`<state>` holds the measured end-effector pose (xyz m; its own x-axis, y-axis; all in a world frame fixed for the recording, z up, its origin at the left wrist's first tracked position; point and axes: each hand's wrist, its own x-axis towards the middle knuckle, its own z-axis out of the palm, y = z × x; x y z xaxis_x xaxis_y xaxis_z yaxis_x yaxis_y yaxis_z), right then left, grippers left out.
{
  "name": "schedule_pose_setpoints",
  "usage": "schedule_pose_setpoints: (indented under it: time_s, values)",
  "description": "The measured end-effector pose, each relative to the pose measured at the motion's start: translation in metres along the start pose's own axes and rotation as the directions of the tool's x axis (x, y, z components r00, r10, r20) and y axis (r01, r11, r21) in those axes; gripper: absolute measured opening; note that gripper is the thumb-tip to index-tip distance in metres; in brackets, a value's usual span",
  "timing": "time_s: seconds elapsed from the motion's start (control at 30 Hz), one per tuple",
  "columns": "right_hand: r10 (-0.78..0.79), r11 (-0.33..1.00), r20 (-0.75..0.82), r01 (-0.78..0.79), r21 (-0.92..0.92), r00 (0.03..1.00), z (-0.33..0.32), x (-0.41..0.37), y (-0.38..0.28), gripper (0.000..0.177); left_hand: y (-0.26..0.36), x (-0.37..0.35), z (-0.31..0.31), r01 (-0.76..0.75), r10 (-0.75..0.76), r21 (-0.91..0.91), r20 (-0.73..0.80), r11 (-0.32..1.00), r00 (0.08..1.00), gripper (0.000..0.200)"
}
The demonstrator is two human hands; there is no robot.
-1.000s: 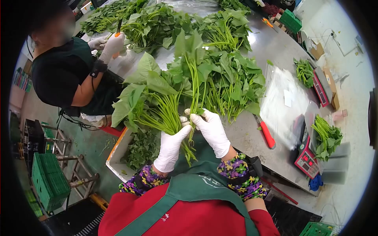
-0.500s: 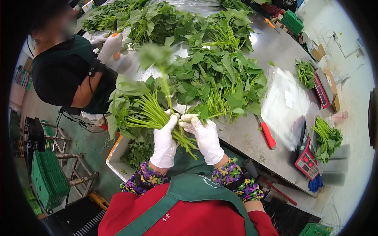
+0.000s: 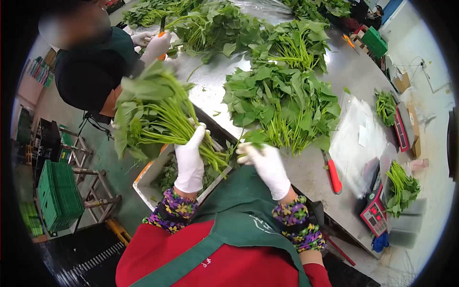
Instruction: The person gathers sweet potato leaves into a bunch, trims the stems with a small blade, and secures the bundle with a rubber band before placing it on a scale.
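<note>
My white-gloved left hand [image 3: 190, 165] is closed around a thick bunch of leafy greens [image 3: 165, 112]. The bunch leans up and left, its leaves blurred at the top and its cut stem ends poking out at the lower right. To its right, my gloved right hand [image 3: 267, 167] has its fingers pinched on a small leafy piece [image 3: 256, 137], partly hidden by the fingers. A large heap of the same greens [image 3: 282, 103] lies on the metal table [image 3: 306, 165] just beyond that hand. Below my left hand, a white box [image 3: 143, 184] has loose leaves inside.
A co-worker [image 3: 91, 76] at the left holds an orange-handled knife [image 3: 162, 48]. On the right are a red-handled knife [image 3: 334, 177], clear plastic bags [image 3: 358, 136] and a red scale [image 3: 375, 213] with greens [image 3: 401, 189] beside it. Green crates [image 3: 60, 196] stand lower left.
My hands have moved apart, the left lifting the bunch and the right drawing away with a leafy piece. The single stem held upright is no longer distinct from the bunch. The view has shifted slightly.
</note>
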<state>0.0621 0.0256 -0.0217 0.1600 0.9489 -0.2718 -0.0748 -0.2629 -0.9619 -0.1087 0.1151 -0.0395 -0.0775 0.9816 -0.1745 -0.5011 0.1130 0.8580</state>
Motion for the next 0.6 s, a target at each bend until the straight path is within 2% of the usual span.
schedule_pose_setpoints:
  time_s: [0.03, 0.07, 0.1, 0.13, 0.23, 0.27, 0.43, 0.5, 0.53, 0.6]
  values:
    - [-0.010, 1.000, 0.001, 0.010, -0.004, 1.000, 0.000, 0.007, 0.017, 0.031, 0.001, 0.000, 0.005, -0.023, 0.022, 0.016, 0.009, 1.000, 1.000, 0.031]
    - [-0.210, 0.880, -0.003, 0.188, -0.437, 0.978, 0.008, 0.010, 0.019, 0.032, 0.005, -0.007, 0.010, 0.009, -0.010, 0.042, 0.027, 0.999, 1.000, 0.028]
    - [-0.379, 0.560, 0.076, 0.294, -0.774, 0.922, 0.013, 0.011, 0.021, 0.034, 0.007, -0.017, 0.010, 0.044, -0.048, 0.075, 0.040, 0.996, 0.998, 0.027]
    - [-0.263, 0.691, -0.022, 0.172, -0.702, 0.964, 0.010, 0.009, 0.021, 0.037, 0.006, -0.018, 0.008, 0.029, -0.039, 0.106, 0.087, 0.994, 0.995, 0.027]
    - [-0.397, 0.831, -0.083, 0.320, -0.455, 0.914, 0.012, 0.012, 0.000, 0.029, 0.002, -0.030, 0.007, 0.071, -0.096, 0.159, 0.155, 0.985, 0.983, 0.027]
    - [-0.285, 0.902, -0.085, 0.237, -0.362, 0.955, 0.013, 0.009, -0.015, 0.024, 0.001, -0.035, 0.009, 0.079, -0.106, 0.164, 0.165, 0.983, 0.981, 0.027]
    - [-0.404, 0.883, -0.175, 0.333, -0.329, 0.898, 0.012, 0.013, -0.019, 0.024, -0.004, -0.046, 0.018, 0.145, -0.181, 0.137, 0.305, 0.980, 0.935, 0.030]
    - [-0.174, 0.980, -0.098, 0.162, -0.118, 0.980, 0.012, 0.012, -0.026, 0.025, -0.010, -0.047, 0.015, 0.130, -0.187, 0.198, 0.310, 0.972, 0.932, 0.031]
    - [-0.147, 0.986, -0.016, 0.146, -0.080, 0.989, 0.009, 0.014, -0.025, 0.025, -0.011, -0.048, 0.016, 0.136, -0.194, 0.193, 0.329, 0.972, 0.924, 0.031]
    - [-0.142, 0.989, -0.004, 0.141, -0.043, 0.990, 0.007, 0.017, -0.019, 0.024, -0.013, -0.050, 0.016, 0.146, -0.207, 0.195, 0.348, 0.970, 0.914, 0.031]
